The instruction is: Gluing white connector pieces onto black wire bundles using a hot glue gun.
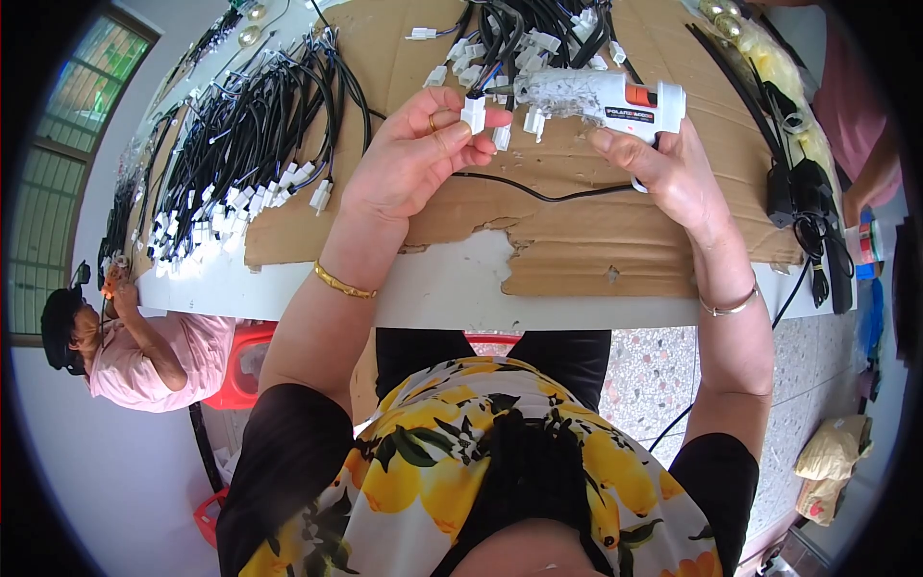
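My left hand (419,152) is closed, pinching a white plastic wire connector (474,115) between thumb and fingers. My right hand (663,163) is wrapped round the handle of a white hot glue gun (615,99) with an orange part and glue smears along its front. The gun points left, its nozzle (497,89) at the wire end of the connector; whether they touch I cannot tell. Just beyond, a bundle of black cables (519,29) with white connectors lies on the cardboard (596,226). A black cord (548,197) runs from the gun's handle across the cardboard.
A large pile of black cables (260,125) with white connectors covers the left of the table. Black adapters with coiled cord (808,197) lie at the right edge. On the left a person in pink (163,361) sits working; another person's arm (875,163) shows at far right.
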The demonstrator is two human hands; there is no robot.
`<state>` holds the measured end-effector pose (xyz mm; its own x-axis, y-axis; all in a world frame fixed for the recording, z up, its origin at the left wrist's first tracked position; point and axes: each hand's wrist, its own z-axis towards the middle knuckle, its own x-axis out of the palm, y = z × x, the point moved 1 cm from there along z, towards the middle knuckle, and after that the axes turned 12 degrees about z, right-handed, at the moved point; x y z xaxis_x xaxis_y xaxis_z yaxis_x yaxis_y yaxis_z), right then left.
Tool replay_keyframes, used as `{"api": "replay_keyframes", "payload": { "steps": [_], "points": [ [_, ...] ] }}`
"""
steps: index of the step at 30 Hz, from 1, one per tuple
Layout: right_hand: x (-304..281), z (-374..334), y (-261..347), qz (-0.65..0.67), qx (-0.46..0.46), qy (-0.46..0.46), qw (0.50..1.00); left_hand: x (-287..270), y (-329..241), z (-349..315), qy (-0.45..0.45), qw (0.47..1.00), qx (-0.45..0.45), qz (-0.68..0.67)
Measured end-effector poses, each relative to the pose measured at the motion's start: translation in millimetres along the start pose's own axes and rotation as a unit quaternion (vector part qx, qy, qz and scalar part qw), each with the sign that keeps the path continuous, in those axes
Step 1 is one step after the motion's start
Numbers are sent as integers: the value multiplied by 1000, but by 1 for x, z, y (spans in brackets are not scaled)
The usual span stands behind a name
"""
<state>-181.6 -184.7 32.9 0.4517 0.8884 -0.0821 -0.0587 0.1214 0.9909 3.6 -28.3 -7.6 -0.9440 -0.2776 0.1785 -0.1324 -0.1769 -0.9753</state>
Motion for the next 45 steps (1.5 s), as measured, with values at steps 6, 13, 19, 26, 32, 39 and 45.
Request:
{"api": "replay_keyframes", "payload": {
  "steps": [6, 13, 19, 26, 32, 39, 45],
  "points": [
    [1, -1, 1, 0, -2, 4, 1000, 0, 0, -1, 8, 1000, 0, -8],
    [-1, 1, 0, 5, -19, -7, 1000, -2, 2, 0, 14, 999, -4, -30],
    [-3, 3, -6, 57, -109, -46, 991, -2, 2, 2, -72, 997, -1, -17],
    [-9, 5, -5, 106, -141, -97, 980, 5, -5, 3, -212, 966, 50, 138],
    [-14, 9, -8, 120, -170, -91, 974, 7, -8, 3, -283, 907, 93, 298],
    [-18, 11, -8, 127, -188, -110, 968, 11, -12, 1, -326, 868, 161, 339],
    [-20, 13, -13, 117, -178, -121, 969, 19, -13, -2, -346, 818, 230, 399]
  ]
}}
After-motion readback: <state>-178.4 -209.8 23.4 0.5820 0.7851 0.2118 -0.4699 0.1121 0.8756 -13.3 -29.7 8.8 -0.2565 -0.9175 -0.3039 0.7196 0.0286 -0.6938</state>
